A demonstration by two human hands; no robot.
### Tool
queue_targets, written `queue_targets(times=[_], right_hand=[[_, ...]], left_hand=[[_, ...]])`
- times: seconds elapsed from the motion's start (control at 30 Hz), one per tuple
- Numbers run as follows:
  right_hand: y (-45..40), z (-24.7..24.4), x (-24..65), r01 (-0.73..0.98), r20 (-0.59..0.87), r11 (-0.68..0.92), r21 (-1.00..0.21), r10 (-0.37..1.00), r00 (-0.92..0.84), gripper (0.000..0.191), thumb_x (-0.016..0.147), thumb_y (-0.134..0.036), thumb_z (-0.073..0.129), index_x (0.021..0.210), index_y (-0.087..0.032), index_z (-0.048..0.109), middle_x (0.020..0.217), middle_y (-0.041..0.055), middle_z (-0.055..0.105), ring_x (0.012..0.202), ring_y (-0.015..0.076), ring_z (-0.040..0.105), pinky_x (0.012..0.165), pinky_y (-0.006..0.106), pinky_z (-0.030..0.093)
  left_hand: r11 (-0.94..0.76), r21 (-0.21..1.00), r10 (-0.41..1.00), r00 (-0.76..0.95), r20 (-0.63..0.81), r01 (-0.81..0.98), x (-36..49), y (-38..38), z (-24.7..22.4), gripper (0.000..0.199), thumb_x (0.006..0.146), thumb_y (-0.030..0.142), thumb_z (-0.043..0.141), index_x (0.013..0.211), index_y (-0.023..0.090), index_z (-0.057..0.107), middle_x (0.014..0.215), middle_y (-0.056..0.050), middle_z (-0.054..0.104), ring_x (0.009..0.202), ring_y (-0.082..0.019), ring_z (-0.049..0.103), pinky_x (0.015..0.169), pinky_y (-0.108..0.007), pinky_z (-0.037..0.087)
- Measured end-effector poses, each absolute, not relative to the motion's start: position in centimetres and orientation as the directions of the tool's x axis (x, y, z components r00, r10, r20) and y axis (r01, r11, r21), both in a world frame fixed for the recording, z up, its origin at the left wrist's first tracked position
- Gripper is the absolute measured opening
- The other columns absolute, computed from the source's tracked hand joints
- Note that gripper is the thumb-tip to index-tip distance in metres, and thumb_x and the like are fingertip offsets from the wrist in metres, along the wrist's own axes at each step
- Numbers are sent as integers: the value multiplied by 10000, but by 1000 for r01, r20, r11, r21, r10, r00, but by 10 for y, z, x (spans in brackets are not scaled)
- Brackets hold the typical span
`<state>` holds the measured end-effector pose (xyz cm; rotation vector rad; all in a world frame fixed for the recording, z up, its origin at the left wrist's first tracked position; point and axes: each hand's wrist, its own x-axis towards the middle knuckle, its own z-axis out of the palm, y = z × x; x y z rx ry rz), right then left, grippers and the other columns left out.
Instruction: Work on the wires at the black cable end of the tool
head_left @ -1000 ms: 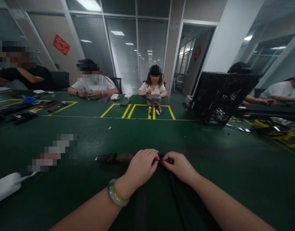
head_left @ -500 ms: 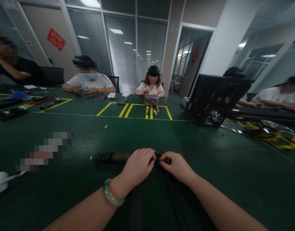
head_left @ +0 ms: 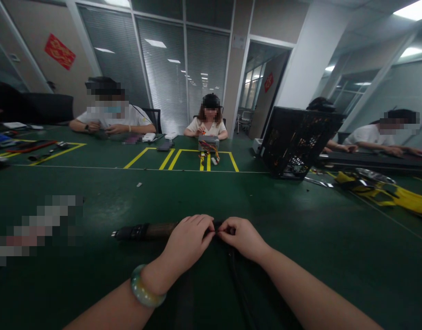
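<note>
Cord (head_left: pixel 235 279), black and thin, runs up the counter toward us and ends where our left hand (head_left: pixel 189 243) and right hand (head_left: pixel 243 238) meet. The two hands are together, fingertips pinched on a small dark spot at the butt of a dark cylindrical tool (head_left: pixel 149 231) with a black nose and a brownish sleeve; the fingers hide exactly what they grip. The tool lies flat on the counter (head_left: pixel 337 270), pointing left, seemingly so the surface takes its weight and our fingers stay free for that small join. A wider dark strap (head_left: pixel 185 298) lies beside the cord, under our left wrist with its green-and-cream bangle (head_left: pixel 147 286). Farther off, a black perforated metal case (head_left: pixel 296 142) stands on the counter, and across from us a co-worker (head_left: pixel 206 128) sits behind a grey box (head_left: pixel 208 143) trailing coloured wires, placed within yellow tape marks (head_left: pixel 183 158), apparently to keep that work spot defined.
</note>
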<state>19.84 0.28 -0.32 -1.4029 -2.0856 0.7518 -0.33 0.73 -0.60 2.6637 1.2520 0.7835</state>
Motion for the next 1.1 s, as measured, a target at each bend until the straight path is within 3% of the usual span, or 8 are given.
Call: queue_targets(times=[0.23,1.1], right_hand=[[5,-6,199,643,128,332,-690,931,-343,80,830,-261,658,821,-202,711,791,-7,643,707,128,558,617,228,398],[4,-6,200,613,108,307,-728,934,-339,103,838,-280,637,833,-209,711,798,-14,655,703,128,560,618,232,403]], left_hand=[[-647,302,753,524,398,700,-3,6,-4,123,862,207,562,984,226,571,1027,-23,636,973,-213,594,878,-392,453],[-665,284,739,551,387,691,-3,4,0,95,894,192,525,948,232,592,1079,-10,629,1006,-204,579,884,-388,446]])
